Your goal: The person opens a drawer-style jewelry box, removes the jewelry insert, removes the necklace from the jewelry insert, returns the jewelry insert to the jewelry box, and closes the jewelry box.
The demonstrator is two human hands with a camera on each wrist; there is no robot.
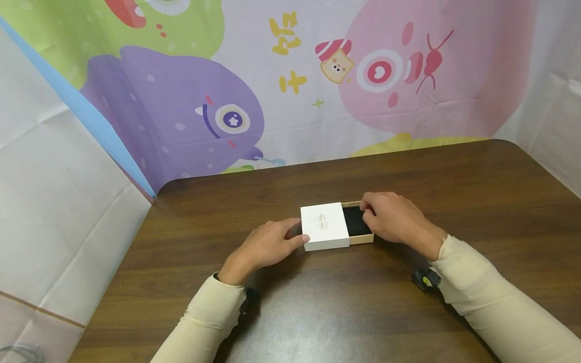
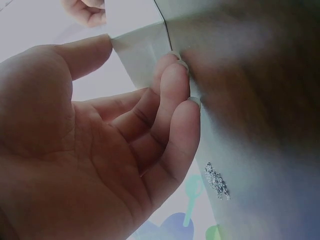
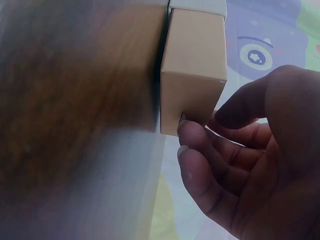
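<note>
A small white sliding gift box (image 1: pixel 324 227) with gold lettering lies on the brown table, its tan inner drawer (image 1: pixel 361 239) partly out to the right. Black lining (image 1: pixel 356 221) shows inside the drawer. My left hand (image 1: pixel 268 244) holds the white sleeve by its left end, thumb at the near corner and curled fingers (image 2: pixel 175 90) at the end face. At the drawer's right end, my right hand (image 1: pixel 392 217) grips the end wall with bent fingers (image 3: pixel 195 170) against its outside. A silvery, chain-like clump (image 2: pixel 217 182) lies on the table in the left wrist view; the head view does not show it.
The wooden table (image 1: pixel 317 312) stretches around the box to a cartoon-printed cloth (image 1: pixel 299 116) at the back. White panels (image 1: pixel 59 166) stand at the left and right sides. Both wrists carry dark straps or devices (image 1: pixel 425 279).
</note>
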